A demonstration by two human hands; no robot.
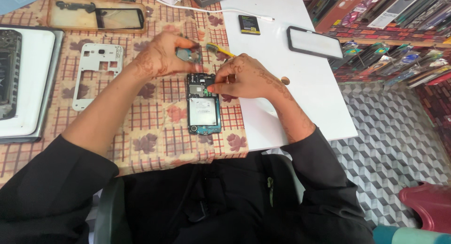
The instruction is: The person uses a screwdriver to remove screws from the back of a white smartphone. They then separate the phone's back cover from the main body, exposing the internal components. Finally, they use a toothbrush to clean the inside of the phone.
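An opened phone (203, 110) with its back off lies on the checked tablecloth (155, 126), circuit board and silver plate showing. My left hand (162, 56) holds a small grey part (189, 54) just above the phone's top end. My right hand (246, 77) pinches at the upper right edge of the phone, fingertips on the board. A yellow-handled tool (220, 49) lies just beyond my right hand.
A white phone frame (96, 68) lies to the left, a tray (28, 84) further left, a glass phone front (96, 14) at the back. On the white table (300, 84): a black battery (249, 24), a white phone panel (314, 42), a charger cable (206, 9). Shelves of phone cases (390, 32) stand on the right.
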